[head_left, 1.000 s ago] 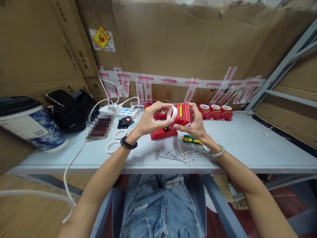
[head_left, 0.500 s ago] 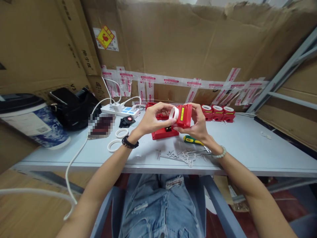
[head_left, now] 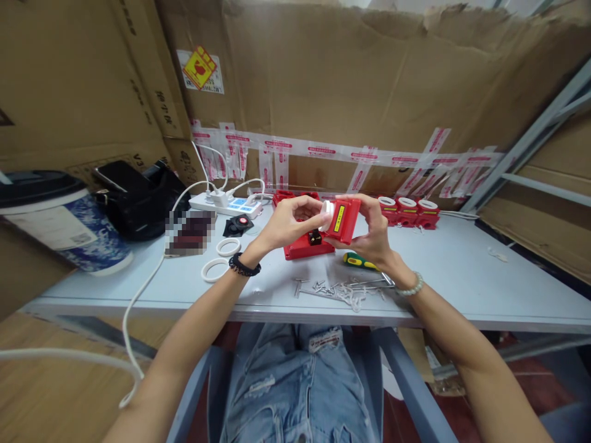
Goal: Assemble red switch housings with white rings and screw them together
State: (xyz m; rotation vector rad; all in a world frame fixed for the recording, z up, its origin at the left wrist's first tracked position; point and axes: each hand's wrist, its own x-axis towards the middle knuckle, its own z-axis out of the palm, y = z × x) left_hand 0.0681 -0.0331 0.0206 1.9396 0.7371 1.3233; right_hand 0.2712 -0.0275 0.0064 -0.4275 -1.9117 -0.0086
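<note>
My right hand is wrapped around a red plastic housing with a yellow label, held tilted above the table. My left hand pinches a white ring against the housing's left face. Whether the ring is seated there I cannot tell. Beneath my hands lies another red part with a small black component on it. A green and yellow screwdriver handle rests below my right hand. Two loose white rings, one smaller and one larger, lie left of my left wrist.
Loose screws and metal tools lie along the front edge. Three red housings with white rings stand at the back right. Further left are a power strip, a black part, a black bag and a large cup.
The housing and white ring have turned in my hands, so the ring now shows more edge-on. My hands stay at nearly the same place.
</note>
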